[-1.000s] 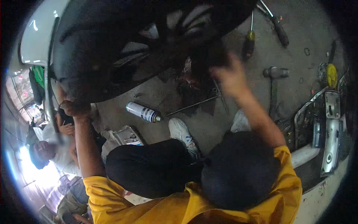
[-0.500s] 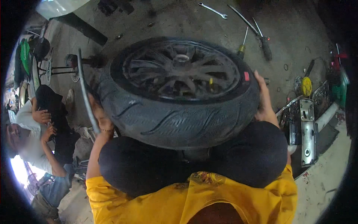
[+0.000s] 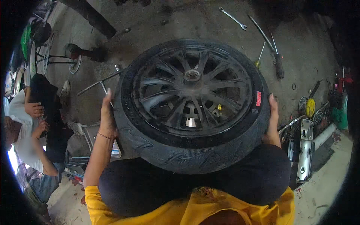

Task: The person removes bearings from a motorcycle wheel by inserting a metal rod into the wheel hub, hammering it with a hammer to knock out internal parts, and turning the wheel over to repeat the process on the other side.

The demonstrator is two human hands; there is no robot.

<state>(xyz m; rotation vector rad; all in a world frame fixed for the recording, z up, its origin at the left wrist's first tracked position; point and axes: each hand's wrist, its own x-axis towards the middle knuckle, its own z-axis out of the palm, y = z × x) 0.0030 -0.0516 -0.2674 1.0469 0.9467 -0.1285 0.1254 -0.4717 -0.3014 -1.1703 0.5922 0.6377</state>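
Note:
A black multi-spoke motorcycle wheel (image 3: 225, 83) with its tyre fitted is held in front of me, its face tilted up and toward me. My left hand (image 3: 108, 118) presses against the left side of the tyre, thumb pointing up. On the opposite side my right hand (image 3: 273, 120) grips the tyre, its fingers partly hidden behind the rubber. The lower edge of the tyre is close over my folded legs. A red label (image 3: 258, 98) marks the right sidewall. Just beyond my left hand lies a T-shaped wrench (image 3: 93, 86), partly covered by the tyre.
A combination spanner (image 3: 233, 18), screwdrivers (image 3: 279, 65) and a metal bar (image 3: 261, 30) lie on the floor at the far right. Silver metal parts (image 3: 304, 150) are at the right. Another person's hands (image 3: 34, 109) show at the left, near a bicycle-like frame.
The wheel has tipped so its face shows more fully, and both hands moved with it. A long curved bar beside my left hand no longer shows there; the T-shaped wrench is now visible.

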